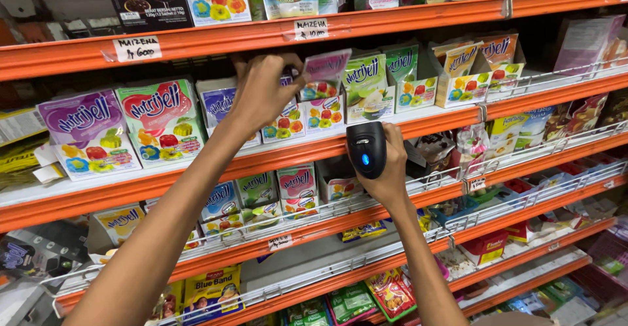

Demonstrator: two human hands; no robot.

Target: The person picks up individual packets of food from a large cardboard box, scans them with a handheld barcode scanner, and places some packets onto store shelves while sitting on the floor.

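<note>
Fingers (291, 71) of the left hand (261, 93) pinch a small pink-topped sachet (325, 64), lifted clear of its row on the second orange shelf (196, 175). Right hand (389, 169): fingers wrapped round a black handheld scanner (366, 149), blue light lit, its face turned up toward the sachet and held just below it. Step in hand, by the look of it: presenting the packet to the scanner; a read would call for the coded side to face the scanner window, though which side now faces it cannot be told from here. Surroundings: tiered orange shop shelving with wire front rails; boxes of jelly powder (157, 120) in purple, red, green and yellow rows; handwritten paper price tags (136, 48) taped on the top shelf edge; assorted packets and sachets on lower tiers.
</note>
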